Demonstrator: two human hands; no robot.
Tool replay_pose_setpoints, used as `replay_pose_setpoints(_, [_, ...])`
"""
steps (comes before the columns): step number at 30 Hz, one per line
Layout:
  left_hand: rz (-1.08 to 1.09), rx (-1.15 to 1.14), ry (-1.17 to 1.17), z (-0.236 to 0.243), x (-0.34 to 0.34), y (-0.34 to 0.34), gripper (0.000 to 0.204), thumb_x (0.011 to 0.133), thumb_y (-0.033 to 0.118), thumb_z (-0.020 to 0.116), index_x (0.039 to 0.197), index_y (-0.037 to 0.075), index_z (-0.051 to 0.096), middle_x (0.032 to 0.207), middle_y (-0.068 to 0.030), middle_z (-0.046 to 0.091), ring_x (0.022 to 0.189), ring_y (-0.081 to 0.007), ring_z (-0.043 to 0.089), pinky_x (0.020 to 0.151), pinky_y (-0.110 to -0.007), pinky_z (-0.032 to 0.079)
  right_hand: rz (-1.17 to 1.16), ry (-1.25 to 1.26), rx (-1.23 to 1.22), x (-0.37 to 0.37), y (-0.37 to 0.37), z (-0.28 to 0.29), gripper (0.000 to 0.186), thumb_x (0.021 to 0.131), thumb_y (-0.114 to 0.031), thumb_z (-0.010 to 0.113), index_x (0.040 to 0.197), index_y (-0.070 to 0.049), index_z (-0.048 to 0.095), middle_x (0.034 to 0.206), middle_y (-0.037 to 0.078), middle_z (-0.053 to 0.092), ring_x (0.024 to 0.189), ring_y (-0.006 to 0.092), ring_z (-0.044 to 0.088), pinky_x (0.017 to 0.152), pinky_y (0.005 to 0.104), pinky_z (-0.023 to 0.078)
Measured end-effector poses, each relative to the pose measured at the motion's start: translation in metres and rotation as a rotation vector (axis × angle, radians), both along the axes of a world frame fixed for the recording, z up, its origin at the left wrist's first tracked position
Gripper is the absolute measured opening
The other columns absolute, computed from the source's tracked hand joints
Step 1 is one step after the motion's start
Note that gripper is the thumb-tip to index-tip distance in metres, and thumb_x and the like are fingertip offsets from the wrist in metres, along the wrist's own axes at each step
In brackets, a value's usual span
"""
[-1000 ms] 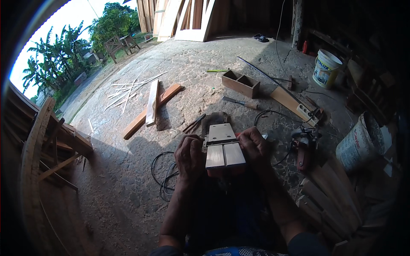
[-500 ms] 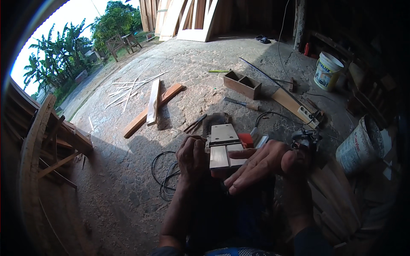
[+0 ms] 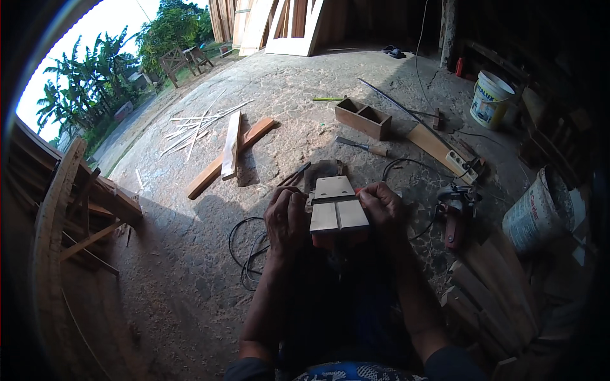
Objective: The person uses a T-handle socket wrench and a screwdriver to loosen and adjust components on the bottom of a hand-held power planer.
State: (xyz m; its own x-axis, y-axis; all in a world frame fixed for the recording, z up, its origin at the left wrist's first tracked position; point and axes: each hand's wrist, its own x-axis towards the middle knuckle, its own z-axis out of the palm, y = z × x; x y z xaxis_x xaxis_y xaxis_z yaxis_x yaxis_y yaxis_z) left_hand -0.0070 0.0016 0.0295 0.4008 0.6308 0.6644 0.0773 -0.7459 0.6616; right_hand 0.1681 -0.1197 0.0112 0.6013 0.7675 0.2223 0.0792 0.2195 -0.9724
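An electric hand planer (image 3: 324, 219) is held upside down before me, its pale metal sole facing up and a dark slot crossing it. My left hand (image 3: 285, 216) is closed with curled fingers against its left side. On the other side my right hand (image 3: 383, 209) is closed too, thumb and fingertips pinching at the planer's edge near the slot. Whether any small part sits between those fingertips is hidden. Just beyond the left hand lie dark-handled pliers (image 3: 296, 174).
A chisel (image 3: 362, 147), a two-compartment wooden box (image 3: 362, 119) and crossed boards (image 3: 231, 152) lie on the concrete floor. To the right are a red-handled circular power tool (image 3: 455, 216), a power strip (image 3: 460, 166) and buckets (image 3: 534, 213). A black cable (image 3: 238, 244) loops at left.
My right hand has drawn back from across the planer's sole to its right edge, closing its fingers there. The left hand stays at the left side. The view has shifted slightly.
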Motion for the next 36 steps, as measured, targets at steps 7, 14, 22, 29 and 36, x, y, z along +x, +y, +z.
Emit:
replay_pose_setpoints(7, [-0.006,0.115,0.022,0.001,0.006,0.004,0.013,0.09,0.007,0.053,0.082,-0.003,0.056,0.083,-0.016,0.061,0.082,-0.0353,0.062,0.071,-0.043,0.05,-0.028,-0.033,0.055,0.013,0.011,-0.019,0.012,0.096,-0.013,0.061,0.088,-0.004,0.065,0.077,-0.001,0.062,0.075,0.0054,0.057,0.069,0.0258,0.048])
replay_pose_setpoints(14, [0.003,-0.03,-0.023,0.0,0.004,0.001,0.013,0.088,0.008,0.053,0.085,-0.003,0.059,0.087,-0.0169,0.064,0.084,-0.0359,0.063,0.074,-0.043,0.05,0.041,0.074,0.052,0.008,0.009,-0.009,0.01,0.094,-0.011,0.062,0.088,-0.003,0.065,0.079,0.0,0.064,0.076,0.0052,0.058,0.07,0.0254,0.049])
replay_pose_setpoints(22, [0.02,0.029,-0.018,-0.003,0.005,-0.002,0.014,0.088,0.01,0.053,0.087,-0.002,0.06,0.087,-0.0166,0.063,0.086,-0.0366,0.062,0.075,-0.044,0.05,0.079,0.113,0.097,0.008,0.007,-0.008,0.01,0.095,-0.011,0.062,0.086,-0.005,0.063,0.077,-0.003,0.062,0.073,0.0022,0.054,0.068,0.0234,0.047])
replay_pose_setpoints(29, [0.023,0.027,-0.041,-0.004,0.007,-0.003,0.015,0.089,0.01,0.052,0.087,-0.001,0.061,0.087,-0.0167,0.062,0.085,-0.0366,0.061,0.075,-0.045,0.049,0.082,0.1,0.099,0.008,0.006,-0.008,0.011,0.095,-0.011,0.062,0.086,-0.005,0.062,0.077,-0.003,0.062,0.075,0.0019,0.053,0.068,0.0234,0.047])
replay_pose_setpoints(36, [0.027,-0.018,-0.046,0.002,0.008,-0.005,0.021,0.093,0.011,0.046,0.085,-0.003,0.06,0.086,-0.0173,0.063,0.086,-0.036,0.061,0.076,-0.043,0.049,0.074,0.058,0.117,0.009,0.009,-0.01,0.01,0.093,-0.01,0.061,0.085,-0.004,0.061,0.077,-0.003,0.061,0.076,0.0027,0.054,0.069,0.0243,0.048])
